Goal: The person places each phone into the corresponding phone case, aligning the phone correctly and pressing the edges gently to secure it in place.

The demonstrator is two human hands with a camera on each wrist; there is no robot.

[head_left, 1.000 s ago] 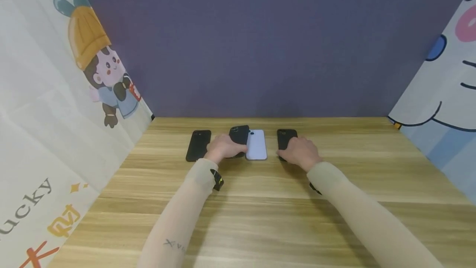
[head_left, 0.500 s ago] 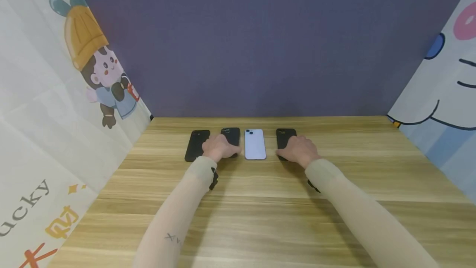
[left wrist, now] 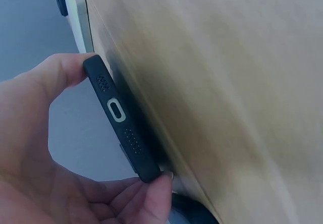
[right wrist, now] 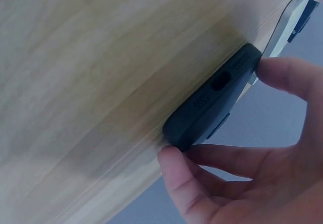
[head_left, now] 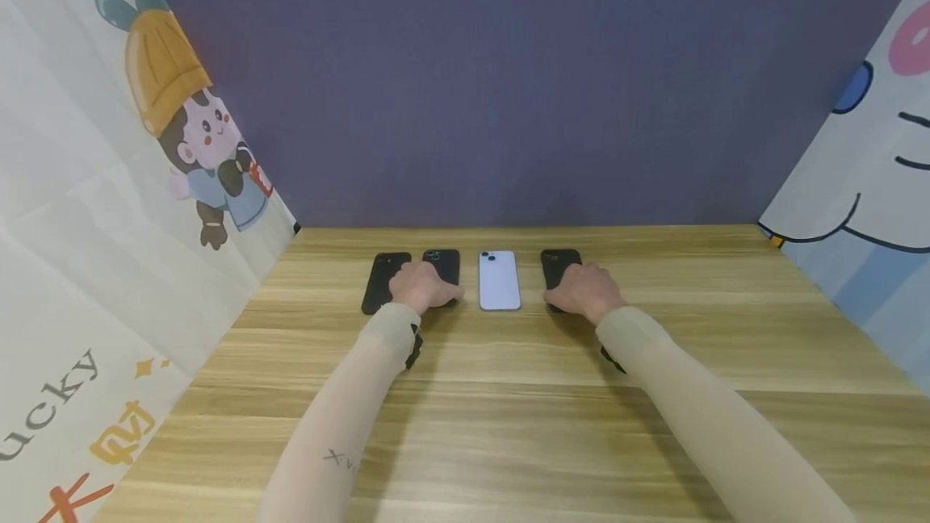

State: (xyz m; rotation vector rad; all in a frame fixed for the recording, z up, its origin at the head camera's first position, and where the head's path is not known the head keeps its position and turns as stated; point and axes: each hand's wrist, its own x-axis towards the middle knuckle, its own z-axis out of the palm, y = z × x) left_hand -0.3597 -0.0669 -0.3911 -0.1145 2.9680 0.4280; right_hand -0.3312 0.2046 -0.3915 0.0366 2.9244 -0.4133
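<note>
Four phones would be too exact a tally, so: several phones lie in a row near the table's back edge, backs up. My left hand [head_left: 421, 287] pinches a black-cased phone [head_left: 445, 263] by its long sides, thumb on the right; the left wrist view shows its port end close to the wood. Left of it lies another black phone [head_left: 378, 289], partly behind that hand. A pale lilac phone [head_left: 499, 281] lies untouched in the middle. My right hand [head_left: 584, 293] grips the sides of a black phone [right wrist: 212, 98] at the row's right end, which rests on or just above the table.
The wood-grain table [head_left: 494, 426] stretches towards me. A dark blue-grey panel [head_left: 465, 87] rises behind it. Printed white curtains hang at the left [head_left: 65, 184] and right.
My left hand has moved left with its black phone, away from the lilac phone. The phone has gone from tilted and overlapping to nearly straight beside the leftmost one. The right hand stays put.
</note>
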